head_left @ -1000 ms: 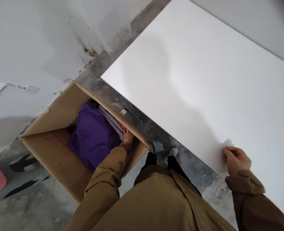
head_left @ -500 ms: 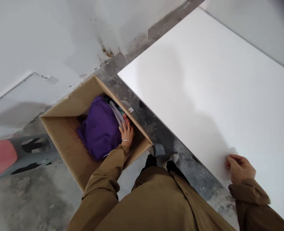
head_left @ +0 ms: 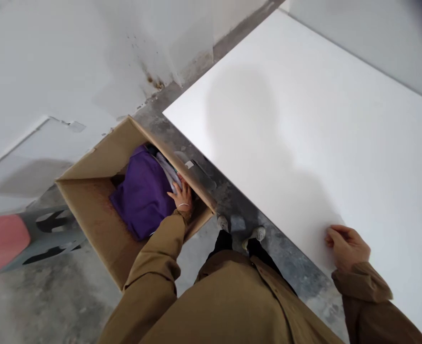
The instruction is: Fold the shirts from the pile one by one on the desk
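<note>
My left hand (head_left: pixel 183 197) reaches into an open cardboard box (head_left: pixel 89 210), palm down with its fingers spread. It rests against a grey piece of cloth (head_left: pixel 166 169) beside a purple garment (head_left: pixel 142 186), gripping neither. The garment lies bunched in the box, and darker cloth is partly hidden behind it. Over the white tabletop (head_left: pixel 290 119), near its front edge, my right hand (head_left: pixel 349 247) is loosely curled with thumb and forefinger together. Nothing shows in those fingers.
A stained white wall (head_left: pixel 64 57) runs behind the box. To the left lies a pink and grey object (head_left: pixel 5 243) on the concrete floor (head_left: pixel 53 301). A clear piece of plastic (head_left: pixel 200 174) sits between box and table. My shoes (head_left: pixel 257 233) are below.
The view has shifted slightly, moving the box and table a little left in the picture. My left hand's fingers are spread wider on the cloth; my right hand stays curled over the table.
</note>
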{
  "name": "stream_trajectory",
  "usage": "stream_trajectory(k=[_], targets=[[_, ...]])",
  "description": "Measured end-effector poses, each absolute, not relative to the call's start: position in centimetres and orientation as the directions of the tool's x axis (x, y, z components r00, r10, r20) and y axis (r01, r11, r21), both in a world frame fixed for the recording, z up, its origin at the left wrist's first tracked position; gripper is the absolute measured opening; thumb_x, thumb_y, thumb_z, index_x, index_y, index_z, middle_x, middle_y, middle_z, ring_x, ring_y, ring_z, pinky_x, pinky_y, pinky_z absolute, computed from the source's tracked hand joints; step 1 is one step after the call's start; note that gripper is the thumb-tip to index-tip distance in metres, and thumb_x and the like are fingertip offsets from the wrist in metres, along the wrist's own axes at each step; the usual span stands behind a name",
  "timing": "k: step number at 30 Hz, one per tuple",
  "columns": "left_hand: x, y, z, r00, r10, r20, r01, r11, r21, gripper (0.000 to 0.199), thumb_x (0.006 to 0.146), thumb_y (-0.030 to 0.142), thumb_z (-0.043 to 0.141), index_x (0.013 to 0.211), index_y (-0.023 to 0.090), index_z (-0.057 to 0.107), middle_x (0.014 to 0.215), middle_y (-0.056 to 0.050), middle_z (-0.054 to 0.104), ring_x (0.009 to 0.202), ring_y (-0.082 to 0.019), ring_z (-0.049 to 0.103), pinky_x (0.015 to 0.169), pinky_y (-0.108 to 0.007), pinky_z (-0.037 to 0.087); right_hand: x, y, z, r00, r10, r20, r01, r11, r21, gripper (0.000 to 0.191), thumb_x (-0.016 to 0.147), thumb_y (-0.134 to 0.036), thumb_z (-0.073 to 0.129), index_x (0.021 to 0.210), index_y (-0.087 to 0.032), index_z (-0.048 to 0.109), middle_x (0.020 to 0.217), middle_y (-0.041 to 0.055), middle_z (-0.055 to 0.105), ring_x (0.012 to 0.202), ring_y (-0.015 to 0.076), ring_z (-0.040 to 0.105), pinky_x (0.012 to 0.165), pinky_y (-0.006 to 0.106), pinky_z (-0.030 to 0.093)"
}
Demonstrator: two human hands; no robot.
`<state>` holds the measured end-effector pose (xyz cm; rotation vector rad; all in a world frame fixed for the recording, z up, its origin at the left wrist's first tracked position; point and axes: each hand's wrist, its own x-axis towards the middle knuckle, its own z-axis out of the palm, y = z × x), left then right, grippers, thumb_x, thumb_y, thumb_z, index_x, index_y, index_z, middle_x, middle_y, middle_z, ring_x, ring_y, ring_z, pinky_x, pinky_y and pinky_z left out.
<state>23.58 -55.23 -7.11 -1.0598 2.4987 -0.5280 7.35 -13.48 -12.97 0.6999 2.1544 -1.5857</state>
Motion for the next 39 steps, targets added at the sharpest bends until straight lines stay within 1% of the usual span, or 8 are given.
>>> stream_trajectory(k=[4, 9, 14, 19, 23, 28, 34, 39], targets=[[24.2, -54.7, -6.6, -0.623, -0.759, -0.192, -0.578, 0.611, -0.540, 0.051, 0.082, 0.020, 0.030, 0.133, 0.026, 0.026, 0.140, -0.008, 0.024, 0.129, -0.038, -0.001, 0.089, -0.071, 0.018, 7.4, -13.4, -13.1, -0.808, 0.160, -0.566, 0.589, 0.231, -0.775, 0.028, 0.054, -0.029, 0.066, 0.077, -0.014, 0.060, 0.049, -0.0023, 0.052, 0.042, 0.0072, 0.046, 0.041, 0.018, 0.040], [24.3, -54.7, -6.6, -0.505, -0.806, -0.309, -0.622, 0.588, -0.516, 0.068, 0.072, 0.040, 0.051, 0.133, 0.030, 0.023, 0.142, -0.006, 0.019, 0.127, -0.041, 0.001, 0.086, -0.068, 0.027, 7.4, -13.6, -13.1, -0.806, 0.156, -0.570, 0.591, 0.231, -0.772, 0.028, 0.054, -0.029, 0.066, 0.076, -0.014, 0.060, 0.048, -0.0021, 0.052, 0.042, 0.0074, 0.047, 0.041, 0.018, 0.040], [25.6, -54.4, -6.2, -0.570, -0.781, -0.255, -0.612, 0.611, -0.502, 0.069, 0.073, 0.047, 0.049, 0.133, 0.030, 0.022, 0.142, -0.006, 0.018, 0.127, -0.040, -0.001, 0.084, -0.068, 0.029, 7.3, -13.7, -13.0, -0.815, 0.151, -0.560, 0.579, 0.222, -0.784, 0.027, 0.055, -0.029, 0.067, 0.076, -0.014, 0.060, 0.048, -0.0021, 0.052, 0.041, 0.0069, 0.046, 0.040, 0.017, 0.039], [25.5, -54.4, -7.3, -0.578, -0.734, -0.357, -0.573, 0.676, -0.463, 0.066, 0.072, 0.046, 0.050, 0.132, 0.032, 0.025, 0.142, -0.006, 0.019, 0.127, -0.040, 0.000, 0.083, -0.065, 0.033, 7.5, -13.5, -13.1, -0.817, 0.170, -0.550, 0.576, 0.215, -0.789, 0.026, 0.055, -0.028, 0.067, 0.076, -0.014, 0.060, 0.048, -0.0020, 0.052, 0.041, 0.0068, 0.046, 0.040, 0.017, 0.038], [24.1, -55.1, -9.4, -0.516, -0.744, -0.424, -0.584, 0.668, -0.461, 0.056, 0.079, 0.042, 0.042, 0.132, 0.033, 0.026, 0.141, -0.006, 0.021, 0.127, -0.038, 0.005, 0.083, -0.061, 0.035, 7.5, -13.5, -13.2, -0.827, 0.177, -0.534, 0.562, 0.239, -0.792, 0.026, 0.056, -0.028, 0.067, 0.076, -0.013, 0.060, 0.049, -0.0020, 0.052, 0.042, 0.0068, 0.046, 0.040, 0.017, 0.039], [23.0, -56.4, -11.1, -0.483, -0.764, -0.427, -0.595, 0.645, -0.480, 0.047, 0.084, 0.029, 0.030, 0.131, 0.027, 0.030, 0.141, -0.011, 0.022, 0.128, -0.036, 0.007, 0.079, -0.060, 0.036, 7.5, -13.5, -13.4, -0.821, 0.187, -0.539, 0.571, 0.249, -0.783, 0.028, 0.056, -0.028, 0.068, 0.077, -0.013, 0.060, 0.050, -0.0022, 0.052, 0.042, 0.0073, 0.046, 0.040, 0.018, 0.039], [22.1, -58.0, -12.2, -0.425, -0.772, -0.473, -0.609, 0.630, -0.482, 0.045, 0.080, 0.017, 0.032, 0.124, 0.019, 0.044, 0.126, -0.019, 0.042, 0.121, -0.038, 0.026, 0.072, -0.054, 0.042, 7.5, -13.5, -13.5, -0.821, 0.212, -0.530, 0.569, 0.246, -0.784, 0.027, 0.055, -0.029, 0.068, 0.075, -0.014, 0.060, 0.049, -0.0026, 0.052, 0.041, 0.0068, 0.045, 0.039, 0.018, 0.038], [21.7, -58.6, -11.4, -0.429, -0.755, -0.495, -0.621, 0.645, -0.445, 0.041, 0.078, 0.018, 0.039, 0.117, 0.020, 0.051, 0.118, -0.018, 0.047, 0.116, -0.036, 0.034, 0.070, -0.047, 0.046, 7.4, -13.6, -13.2, -0.816, 0.209, -0.539, 0.577, 0.245, -0.779, 0.026, 0.055, -0.028, 0.068, 0.075, -0.014, 0.059, 0.048, -0.0027, 0.051, 0.042, 0.0071, 0.046, 0.039, 0.018, 0.039]])
